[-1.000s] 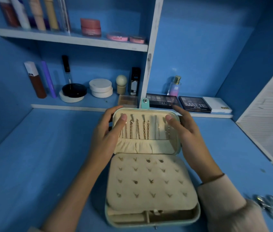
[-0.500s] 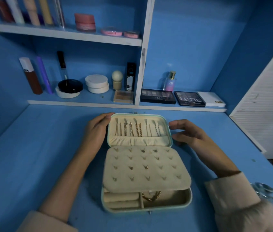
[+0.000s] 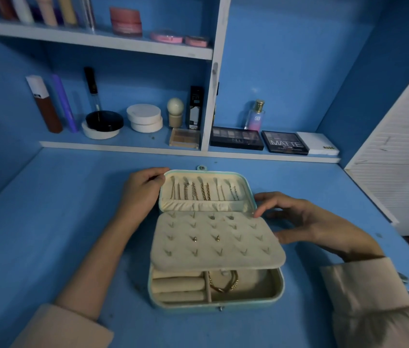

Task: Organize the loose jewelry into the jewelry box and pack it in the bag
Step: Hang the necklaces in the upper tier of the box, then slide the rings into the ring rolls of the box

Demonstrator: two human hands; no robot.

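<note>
We see the left hand [image 3: 143, 190] curled round the far left corner of the raised lid [image 3: 206, 205], thumb on its upper edge and fingers closed against its side, so it holds the lid. The right hand [image 3: 308, 222] is loosely spread and grasps nothing; its fingertips [image 3: 258, 214] touch the right edge of the box where the lid meets the earring panel [image 3: 218, 238]. The jewelry box [image 3: 217, 304], pale green outside and cream inside, lies open on the blue table [image 3: 60, 222] between the two hands. In the lid we count several chains [image 3: 199, 192] hanging side by side above a gathered pocket. The earring panel lies over the far part of the base, tilted up toward us, with a few small studs set in its slots. Below it, in the near part of the base, ring rolls [image 3: 178, 289] fill the left compartment and a gold bracelet [image 3: 223, 283] lies in the right one. Behind the box a low shelf [image 3: 123, 146] carries cosmetics, among them two dark eyeshadow palettes [image 3: 236, 138] and a small perfume bottle [image 3: 255, 116].
</note>
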